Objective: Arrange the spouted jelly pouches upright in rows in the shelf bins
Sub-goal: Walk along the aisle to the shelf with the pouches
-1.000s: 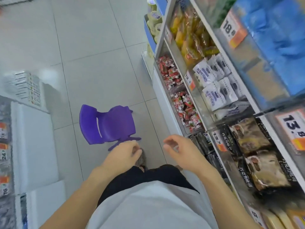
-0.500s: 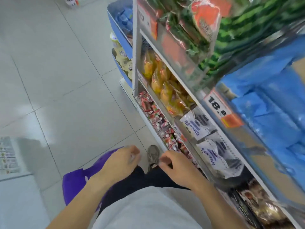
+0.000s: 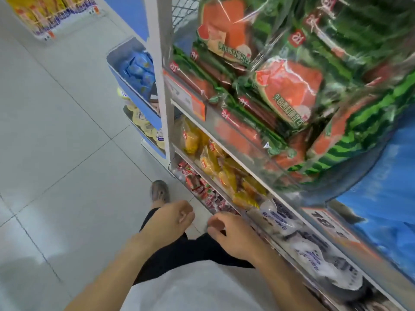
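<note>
While a person stands in a shop aisle beside a tall shelf unit, the head camera looks down past a pale shirt and dark shorts to both hands held low in front of the body. Left hand hangs over the thigh with fingers loosely curled, its grip holding nothing that can be seen. Right hand sits just beside the edge of a lower shelf, fingers bent and relaxed, likewise with nothing visible in its grip. A sandalled foot rests on the grey tiled floor near the foot of the shelves.

Watermelon-print bags crowd the upper clear bin, much of them smeared by blur. Below lie yellow packets, then small red packets on the lowest visible level, and white pouches with blue print in the bin beside the right hand; whether these carry spouts is too blurred to tell. Blue bags are cut off at the right edge. An orange price tag is unreadable. Farther off, a blue side rack holds blue packets, partly hidden behind the shelf post.
</note>
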Available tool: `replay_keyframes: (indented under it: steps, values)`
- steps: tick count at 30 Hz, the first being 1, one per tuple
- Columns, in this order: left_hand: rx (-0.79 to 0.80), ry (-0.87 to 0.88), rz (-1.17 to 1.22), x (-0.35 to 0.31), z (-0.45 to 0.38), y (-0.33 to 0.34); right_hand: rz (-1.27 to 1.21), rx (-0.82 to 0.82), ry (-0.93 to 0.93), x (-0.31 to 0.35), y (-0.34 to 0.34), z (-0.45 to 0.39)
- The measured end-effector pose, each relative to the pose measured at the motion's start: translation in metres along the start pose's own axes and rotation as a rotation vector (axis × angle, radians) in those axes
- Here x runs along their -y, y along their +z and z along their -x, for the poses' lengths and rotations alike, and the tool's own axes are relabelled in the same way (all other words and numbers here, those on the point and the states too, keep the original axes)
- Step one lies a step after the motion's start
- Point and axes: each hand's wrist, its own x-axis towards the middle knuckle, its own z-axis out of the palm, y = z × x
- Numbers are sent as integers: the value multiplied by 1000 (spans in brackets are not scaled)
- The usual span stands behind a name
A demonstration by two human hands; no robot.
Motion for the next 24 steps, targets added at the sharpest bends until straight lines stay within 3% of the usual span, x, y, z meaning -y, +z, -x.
replay_keyframes:
  steps: [7,11,17,21,24]
  values:
    - [251,57,-65,71,-83,-33,-171,-1,173,24,53,-109]
    - [276,87,-140,121,-127,-33,-184,-35,204,19,82,-170]
    - [163,280,-144,177,-192,18,-112,-365,171,-43,118,-245]
    - [-38,438,-41,217,-241,77,4,-545,73,-98,146,-294]
    - [-194,548,-32,242,-266,118,220,-592,62,-128,170,-317]
